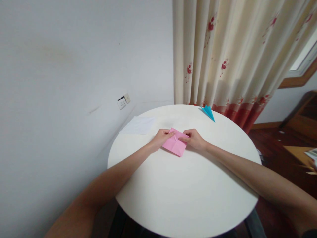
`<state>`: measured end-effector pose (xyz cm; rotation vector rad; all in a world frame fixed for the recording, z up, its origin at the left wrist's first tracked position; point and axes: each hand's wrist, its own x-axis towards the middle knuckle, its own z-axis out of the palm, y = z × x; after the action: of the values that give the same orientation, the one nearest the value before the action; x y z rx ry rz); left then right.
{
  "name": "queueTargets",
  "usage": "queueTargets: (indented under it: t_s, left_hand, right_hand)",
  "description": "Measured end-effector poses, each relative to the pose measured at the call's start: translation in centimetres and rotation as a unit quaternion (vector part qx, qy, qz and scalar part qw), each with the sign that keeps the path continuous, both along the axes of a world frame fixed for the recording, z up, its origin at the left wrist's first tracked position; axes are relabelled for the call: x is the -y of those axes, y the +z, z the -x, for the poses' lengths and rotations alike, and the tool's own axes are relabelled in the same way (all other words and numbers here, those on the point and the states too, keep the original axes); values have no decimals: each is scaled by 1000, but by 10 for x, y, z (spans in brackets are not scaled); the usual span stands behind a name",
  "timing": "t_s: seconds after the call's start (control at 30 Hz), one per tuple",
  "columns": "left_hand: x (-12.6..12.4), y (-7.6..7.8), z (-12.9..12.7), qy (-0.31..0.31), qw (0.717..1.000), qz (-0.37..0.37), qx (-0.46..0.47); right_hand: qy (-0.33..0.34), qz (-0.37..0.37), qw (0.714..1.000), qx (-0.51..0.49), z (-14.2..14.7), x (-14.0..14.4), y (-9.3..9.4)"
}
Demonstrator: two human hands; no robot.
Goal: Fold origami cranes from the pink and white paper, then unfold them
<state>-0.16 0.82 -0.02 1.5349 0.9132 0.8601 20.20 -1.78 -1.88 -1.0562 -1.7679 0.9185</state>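
Note:
A pink sheet of paper [175, 144], creased and partly folded, lies on the round white table [183, 188]. My left hand [162, 137] pinches its upper left edge with thumb and fingers. My right hand [194, 138] grips its upper right corner. Both hands rest on the table top with the paper between them.
A blue folded paper shape [208, 112] lies at the table's far edge. A white sheet [138, 125] lies at the far left of the table. A floral curtain [235, 59] hangs behind, a wall socket [123, 101] sits on the left wall, and wooden furniture [300, 112] stands at right.

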Motion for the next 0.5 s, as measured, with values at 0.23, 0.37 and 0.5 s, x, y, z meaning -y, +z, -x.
queueTargets:
  t_s: [0.23, 0.37, 0.5]
  left_hand:
    - [2, 8, -4, 47, 997, -30, 60]
    - [5, 8, -2, -6, 1000, -4, 29]
    - [8, 2, -2, -20, 997, 20, -69]
  right_hand:
    - [37, 22, 999, -8, -1, 2, 4]
    - [29, 32, 999, -18, -3, 1, 4]
    - [-3, 40, 999, -30, -2, -2, 1]
